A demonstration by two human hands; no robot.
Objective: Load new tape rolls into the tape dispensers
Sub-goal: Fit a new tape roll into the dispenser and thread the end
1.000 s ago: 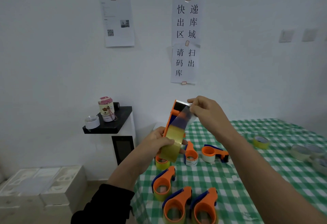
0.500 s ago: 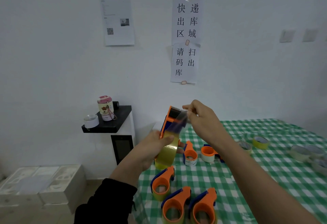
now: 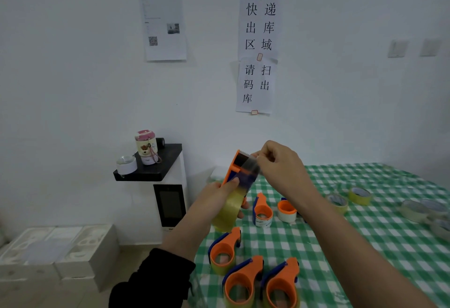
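Two bare hands are holding an orange-and-blue plastic tape dispenser (image 3: 234, 167) up in front of the white wall, over the left edge of the green-and-white checked worktop (image 3: 365, 237). The left hand (image 3: 214, 200) is gripping this dispenser from its left side. Its thumb is lying along the orange cheek and its fingertips are just showing underneath.

A yellowish clear tape roll (image 3: 227, 214) is sitting in the dispenser, but that hand is hiding its hub. The right hand (image 3: 280, 165), just right of the dispenser's toothed top end, is pinching the free end of a clear tape strip (image 3: 250, 170) running up from the roll. Blur is smearing the strip, so I cannot tell whether it is touching the teeth.

Below the held dispenser, three loaded orange dispensers (image 3: 224, 251) are lying on the worktop, and the bottom edge is cutting off the nearest two. Just below and right of it, two smaller orange dispensers (image 3: 261, 210) are standing, one partly behind the right forearm. Further right of it, loose tape rolls (image 3: 360, 195) are lying blurred, with the outermost cropped by the picture's edge.
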